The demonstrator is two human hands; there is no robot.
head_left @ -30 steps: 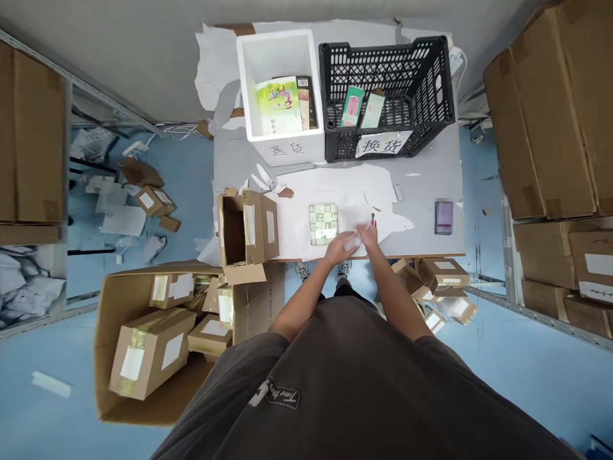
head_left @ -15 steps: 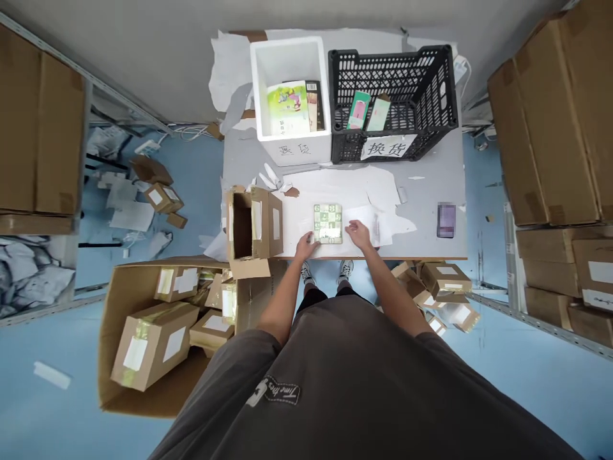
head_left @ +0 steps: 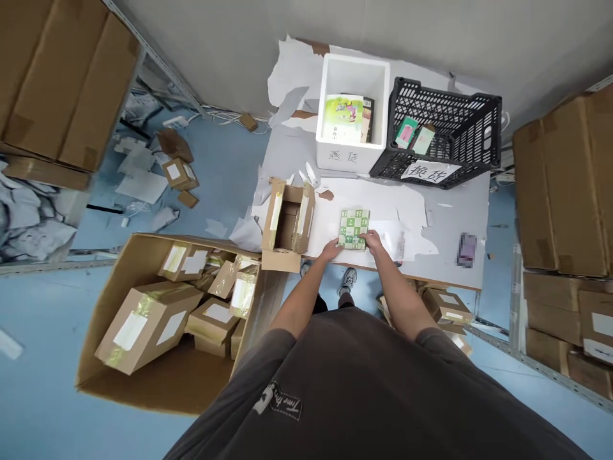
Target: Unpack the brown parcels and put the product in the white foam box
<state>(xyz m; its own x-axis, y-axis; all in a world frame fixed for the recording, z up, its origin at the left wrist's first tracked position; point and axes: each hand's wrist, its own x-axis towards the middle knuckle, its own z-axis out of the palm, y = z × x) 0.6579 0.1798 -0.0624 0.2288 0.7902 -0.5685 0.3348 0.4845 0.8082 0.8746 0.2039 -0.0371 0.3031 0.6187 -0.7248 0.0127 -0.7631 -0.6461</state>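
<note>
Head camera: left hand (head_left: 331, 249) grasps the near left corner of a green-checked book (head_left: 355, 229), right hand (head_left: 372, 241) its right edge.
Left of them, an open cardboard box (head_left: 287, 223) stands on the table (head_left: 445, 223); the book is by the table's near edge, with a white bin (head_left: 352, 158) beyond, then a black crate (head_left: 483, 137) and, far to the right, a blurred purple item (head_left: 467, 250).

The place looked like a packing or parcel-sorting room, with labelled, taped cartons (head_left: 149, 326) heaped in a large open box (head_left: 158, 399), big cardboard boxes (head_left: 550, 185) on metal racks (head_left: 163, 61), and a paper-strewn worktable (head_left: 443, 233) bearing a hand-lettered white bin (head_left: 351, 156) and black crate (head_left: 479, 153).
</note>
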